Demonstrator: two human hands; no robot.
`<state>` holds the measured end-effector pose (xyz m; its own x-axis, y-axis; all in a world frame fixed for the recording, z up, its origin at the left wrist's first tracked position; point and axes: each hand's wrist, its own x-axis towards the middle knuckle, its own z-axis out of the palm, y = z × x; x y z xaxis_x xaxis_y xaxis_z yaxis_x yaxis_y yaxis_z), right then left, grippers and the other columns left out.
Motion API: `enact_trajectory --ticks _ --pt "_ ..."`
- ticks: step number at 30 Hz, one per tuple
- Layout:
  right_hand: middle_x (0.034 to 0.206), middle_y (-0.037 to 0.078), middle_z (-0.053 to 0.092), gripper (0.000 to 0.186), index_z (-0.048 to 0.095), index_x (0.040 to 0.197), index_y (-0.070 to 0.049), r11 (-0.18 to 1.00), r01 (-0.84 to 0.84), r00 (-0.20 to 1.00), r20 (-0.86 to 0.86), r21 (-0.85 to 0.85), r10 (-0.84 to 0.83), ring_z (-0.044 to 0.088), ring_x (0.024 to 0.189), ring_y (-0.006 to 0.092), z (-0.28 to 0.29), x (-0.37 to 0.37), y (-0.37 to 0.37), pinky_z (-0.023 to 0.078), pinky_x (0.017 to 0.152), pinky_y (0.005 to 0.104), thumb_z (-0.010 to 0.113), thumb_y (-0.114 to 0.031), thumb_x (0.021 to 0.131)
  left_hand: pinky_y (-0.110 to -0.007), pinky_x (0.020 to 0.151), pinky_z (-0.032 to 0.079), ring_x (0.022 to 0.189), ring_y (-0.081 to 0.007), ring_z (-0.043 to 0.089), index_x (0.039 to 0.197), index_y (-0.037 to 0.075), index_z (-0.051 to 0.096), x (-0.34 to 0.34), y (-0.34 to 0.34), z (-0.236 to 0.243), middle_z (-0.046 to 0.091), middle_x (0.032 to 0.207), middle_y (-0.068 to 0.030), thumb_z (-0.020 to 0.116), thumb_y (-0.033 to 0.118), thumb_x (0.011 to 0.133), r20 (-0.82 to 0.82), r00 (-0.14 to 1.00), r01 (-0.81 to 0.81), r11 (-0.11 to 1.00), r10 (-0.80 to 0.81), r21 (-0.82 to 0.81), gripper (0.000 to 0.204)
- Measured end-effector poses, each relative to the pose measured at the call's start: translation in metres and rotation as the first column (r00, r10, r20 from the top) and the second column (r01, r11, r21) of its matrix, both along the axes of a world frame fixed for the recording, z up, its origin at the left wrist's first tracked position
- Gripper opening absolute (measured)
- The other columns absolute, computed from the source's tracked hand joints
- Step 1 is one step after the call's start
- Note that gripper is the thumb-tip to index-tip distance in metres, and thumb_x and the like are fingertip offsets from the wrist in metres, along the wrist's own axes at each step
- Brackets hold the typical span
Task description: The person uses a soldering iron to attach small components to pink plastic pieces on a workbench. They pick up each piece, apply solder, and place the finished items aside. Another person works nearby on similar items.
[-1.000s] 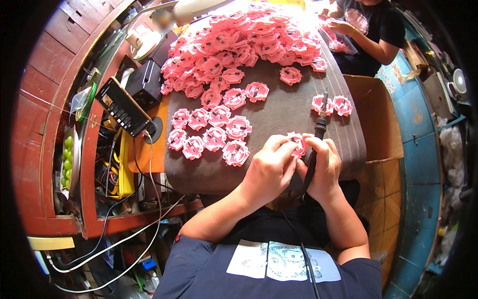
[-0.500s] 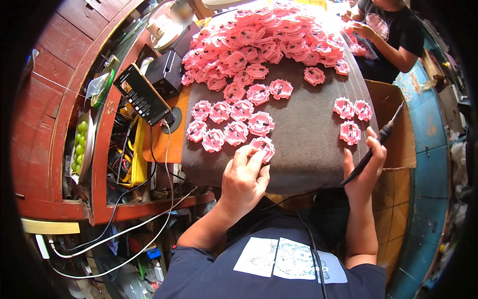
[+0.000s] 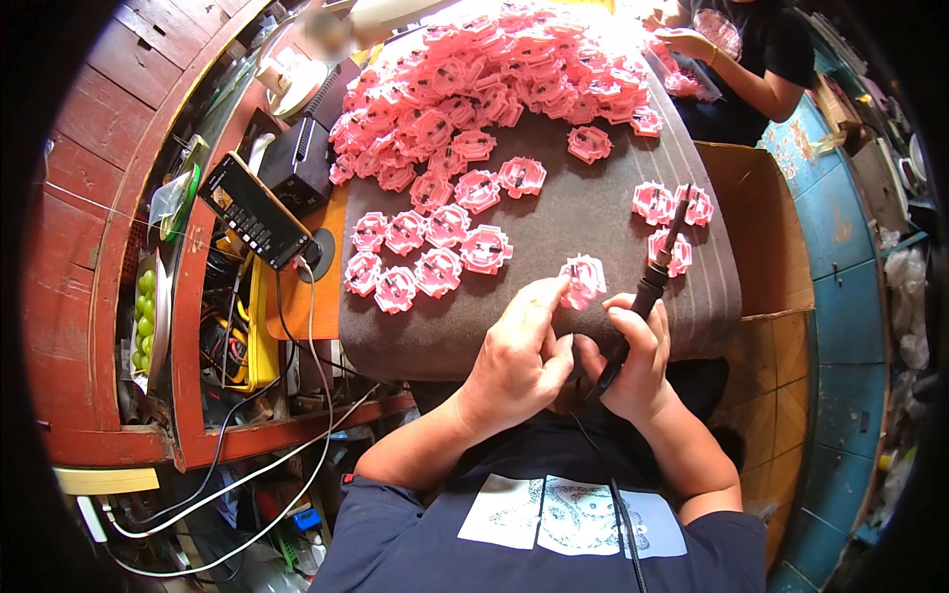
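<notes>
Pinched in my left hand (image 3: 524, 351) is a pink plastic piece (image 3: 583, 281) with a dark insert, held over the dark mat (image 3: 554, 227). Close to its right, my right hand (image 3: 633, 356) grips a black soldering iron (image 3: 654, 277), its tip pointing up past three pink pieces (image 3: 654, 203) at the mat's right. Several more lie in loose rows (image 3: 438, 269) at the left, below a big heap (image 3: 494, 69) of similar pieces.
A propped phone (image 3: 255, 211) and black box (image 3: 297, 168) stand left, near cables and a yellow container (image 3: 262, 356). A cardboard box (image 3: 766, 227) is right of the mat. Another person (image 3: 751, 69) works at the upper right, hands near pink items.
A third piece has joined the right-hand group since a second ago. My left hand has moved a piece rightward from the left rows; my right hand has brought the iron back inward.
</notes>
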<state>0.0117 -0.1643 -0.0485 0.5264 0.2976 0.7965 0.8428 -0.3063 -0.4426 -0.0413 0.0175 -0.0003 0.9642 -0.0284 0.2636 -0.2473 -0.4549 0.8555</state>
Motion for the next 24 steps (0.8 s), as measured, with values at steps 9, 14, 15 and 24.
enact_trajectory --ticks 9,14,15,24 --pt "0.113 0.023 0.063 0.064 0.050 0.133 -0.006 0.992 0.085 0.996 -0.023 -0.096 -0.088 0.066 0.097 0.0411 -0.001 -0.002 -0.003 0.054 0.083 0.0495 0.083 0.005 0.080 -0.045 0.083 0.061 0.100 -0.0407 0.072 0.133 0.000 0.065 0.017 -0.006 -0.009 0.065 0.121 -0.0224 0.072 -0.004 0.086 0.209 0.977 -0.008 0.969 -0.045 0.245 0.047" --pt "0.104 0.019 0.064 0.056 0.052 0.130 -0.006 0.996 0.017 1.000 0.008 -0.084 -0.016 0.065 0.085 0.0346 0.001 0.004 -0.006 0.054 0.071 0.0435 0.077 0.010 0.083 -0.043 0.079 0.061 0.095 -0.0368 0.073 0.128 0.006 0.068 0.025 -0.007 -0.011 0.065 0.116 -0.0180 0.076 -0.003 0.083 0.209 0.972 0.046 0.955 -0.111 0.293 0.046" --pt "0.103 0.018 0.065 0.054 0.052 0.130 -0.006 0.997 0.010 1.000 0.013 -0.083 -0.009 0.065 0.084 0.0347 0.003 0.005 -0.005 0.054 0.071 0.0438 0.077 0.010 0.084 -0.043 0.079 0.061 0.095 -0.0366 0.073 0.127 0.006 0.068 0.026 -0.006 -0.014 0.065 0.116 -0.0179 0.076 -0.003 0.083 0.198 0.973 0.052 0.952 -0.116 0.302 0.045" --pt "0.105 0.020 0.068 0.048 0.055 0.128 -0.003 0.999 -0.049 0.998 -0.040 -0.009 0.048 0.067 0.081 0.0388 0.003 0.006 -0.004 0.055 0.071 0.0468 0.072 0.011 0.086 -0.042 0.077 0.061 0.090 -0.0349 0.073 0.127 0.009 0.071 0.024 -0.006 -0.014 0.067 0.111 -0.0161 0.076 0.001 0.088 0.268 0.957 0.045 0.969 -0.112 0.245 0.040"
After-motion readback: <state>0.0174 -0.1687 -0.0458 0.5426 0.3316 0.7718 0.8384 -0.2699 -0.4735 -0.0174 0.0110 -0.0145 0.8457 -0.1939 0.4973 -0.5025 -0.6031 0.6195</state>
